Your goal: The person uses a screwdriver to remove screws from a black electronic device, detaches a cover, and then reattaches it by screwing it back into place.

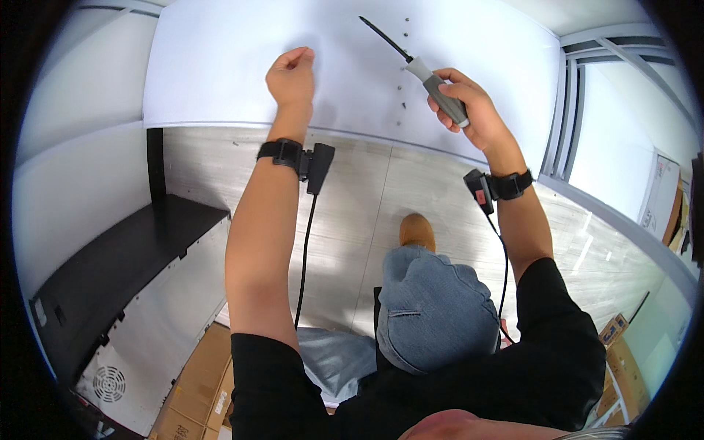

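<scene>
Right hand (469, 110) is gripping a screwdriver (422, 70) by its grey handle, fingers wrapped tight, dark shaft pointing up-left across the white panel (220, 66). Left hand (291, 75) is resting curled against that same panel, holding nothing I can see. A few small holes (402, 88) are sitting just beside the handle.

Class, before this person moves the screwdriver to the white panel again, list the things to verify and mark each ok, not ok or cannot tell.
1. Right hand grips the screwdriver by its grey handle: ok.
2. Screwdriver tip seated in a hole: not ok, it is held off to the side of the holes, pointing up and left.
3. Left hand rests closed against the white panel: ok.
4. Left hand holds a screw: cannot tell.
5. Small holes in the panel visible beside the shaft: ok.
</scene>
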A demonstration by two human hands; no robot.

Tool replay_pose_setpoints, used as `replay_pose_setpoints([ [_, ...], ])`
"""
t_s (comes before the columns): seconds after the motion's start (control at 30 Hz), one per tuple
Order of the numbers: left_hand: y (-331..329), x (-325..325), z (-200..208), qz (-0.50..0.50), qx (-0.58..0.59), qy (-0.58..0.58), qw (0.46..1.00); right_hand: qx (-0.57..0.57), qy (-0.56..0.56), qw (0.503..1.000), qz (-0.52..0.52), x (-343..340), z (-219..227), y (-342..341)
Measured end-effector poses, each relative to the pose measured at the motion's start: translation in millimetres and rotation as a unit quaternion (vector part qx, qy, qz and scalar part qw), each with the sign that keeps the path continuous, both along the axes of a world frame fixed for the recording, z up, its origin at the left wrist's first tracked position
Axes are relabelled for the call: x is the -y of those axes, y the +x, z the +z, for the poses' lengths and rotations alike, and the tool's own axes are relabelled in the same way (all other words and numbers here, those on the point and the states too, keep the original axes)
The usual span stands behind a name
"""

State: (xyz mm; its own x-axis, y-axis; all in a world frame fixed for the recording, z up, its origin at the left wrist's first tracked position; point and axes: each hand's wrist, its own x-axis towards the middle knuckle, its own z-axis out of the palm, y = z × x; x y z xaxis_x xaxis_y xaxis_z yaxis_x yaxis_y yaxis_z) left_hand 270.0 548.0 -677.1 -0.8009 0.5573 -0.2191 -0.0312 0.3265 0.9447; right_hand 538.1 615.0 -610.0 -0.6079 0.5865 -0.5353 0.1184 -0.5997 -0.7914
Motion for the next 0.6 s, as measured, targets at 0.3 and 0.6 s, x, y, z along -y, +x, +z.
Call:
replay_pose_setpoints([
  [0.3, 16.8, -65.8, -31.4, -0.101, -0.236, -0.047, 0.965, -0.005, -0.041, 0.996, -0.074, -12.5, -10.3, 3.0],
  [0.6, 19.6, -80.4, -47.2, -0.07, -0.312, -0.08, 0.944, 0.012, -0.041, 0.995, -0.092, -12.2, -16.6, 4.0],
])
